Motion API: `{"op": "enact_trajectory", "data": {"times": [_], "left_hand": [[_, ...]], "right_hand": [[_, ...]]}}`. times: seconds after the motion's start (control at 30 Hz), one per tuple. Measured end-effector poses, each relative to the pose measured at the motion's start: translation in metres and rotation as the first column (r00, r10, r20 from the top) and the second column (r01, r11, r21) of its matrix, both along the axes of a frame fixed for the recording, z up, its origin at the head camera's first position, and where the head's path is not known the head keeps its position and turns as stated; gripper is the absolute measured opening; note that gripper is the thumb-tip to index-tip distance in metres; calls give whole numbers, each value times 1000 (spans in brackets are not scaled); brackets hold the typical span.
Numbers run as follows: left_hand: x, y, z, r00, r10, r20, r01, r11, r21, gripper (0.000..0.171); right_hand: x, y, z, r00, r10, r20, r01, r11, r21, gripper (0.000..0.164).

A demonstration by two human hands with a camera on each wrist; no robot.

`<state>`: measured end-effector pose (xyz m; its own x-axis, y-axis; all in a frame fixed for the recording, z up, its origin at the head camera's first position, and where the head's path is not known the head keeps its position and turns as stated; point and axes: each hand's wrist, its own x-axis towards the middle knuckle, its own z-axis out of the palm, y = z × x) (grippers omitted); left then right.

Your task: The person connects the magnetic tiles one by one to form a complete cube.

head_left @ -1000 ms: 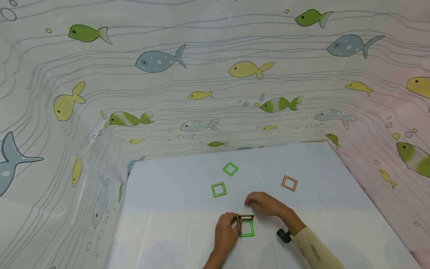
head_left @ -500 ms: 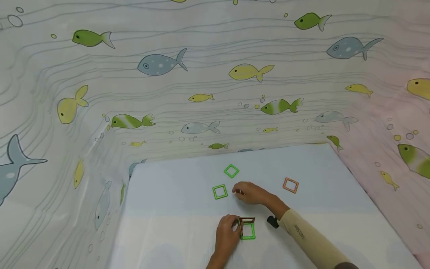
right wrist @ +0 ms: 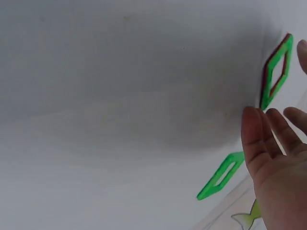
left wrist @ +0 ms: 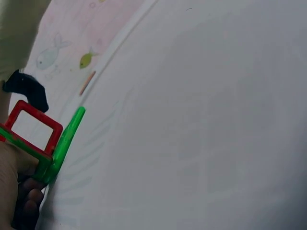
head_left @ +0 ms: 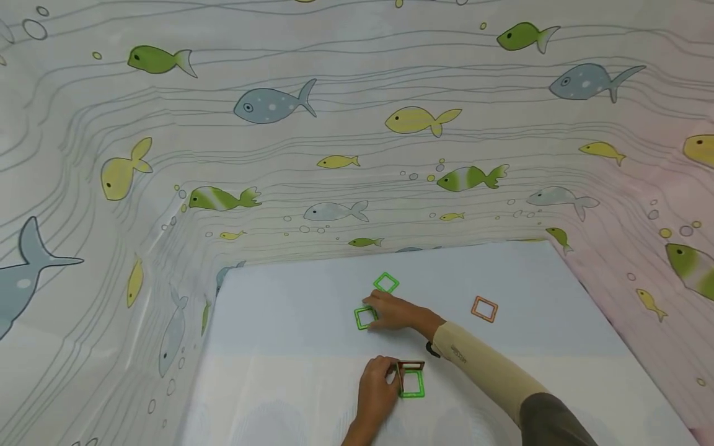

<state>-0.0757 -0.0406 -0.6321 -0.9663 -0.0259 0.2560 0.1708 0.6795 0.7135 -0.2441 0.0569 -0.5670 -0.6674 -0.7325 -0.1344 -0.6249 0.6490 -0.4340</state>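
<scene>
My left hand (head_left: 376, 393) pinches a small assembly of square magnetic tiles on the table. One green tile (head_left: 421, 384) lies flat, and a red tile (head_left: 413, 363) stands upright along its back edge. Another tile (head_left: 400, 379) rises along the left side, where the left fingers grip it. In the left wrist view the red frame and green frames meet at corners. My right hand (head_left: 393, 311) reaches over a loose green square tile (head_left: 357, 319). Its fingers and thumb are spread either side of that tile, fingertips right at its edge in the right wrist view.
Behind the right hand lies another green square tile (head_left: 393, 278). An orange square tile (head_left: 488, 301) lies farther right. The white tabletop (head_left: 279, 310) is bordered by fish-printed sheeting (head_left: 334, 136). A black device (head_left: 432, 350) sits on the right wrist.
My right hand has moved left and away from me, from beside the tile assembly to the loose green tile. The left hand keeps its grip in place.
</scene>
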Motion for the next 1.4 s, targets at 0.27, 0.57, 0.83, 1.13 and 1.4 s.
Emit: {"op": "enact_trajectory", "data": {"times": [0.27,0.57,0.83,1.13,1.4], "left_hand": [[0,0,-1,1000,-5,11,5,1000,-2,14],[-1,-3,3,999,-9,40,9,1000,7,12],[1,-3,2,1000,4,6,-4,1000,9,11],[1,-3,0,999,-6,-41,7,1000,14,14],[1,-2,-2,998,-2,-68,1,1000,-8,16]], "right_hand": [[-3,-11,-8,995,39,-95,-33,998,59,59],[-6,-7,-9,997,-51,51,53,998,-32,57],[-7,14,-14,984,-112,140,130,983,-133,44],[0,45,-16,925,-242,293,342,866,-365,27],[19,76,-16,854,-329,403,500,733,-460,28]]}}
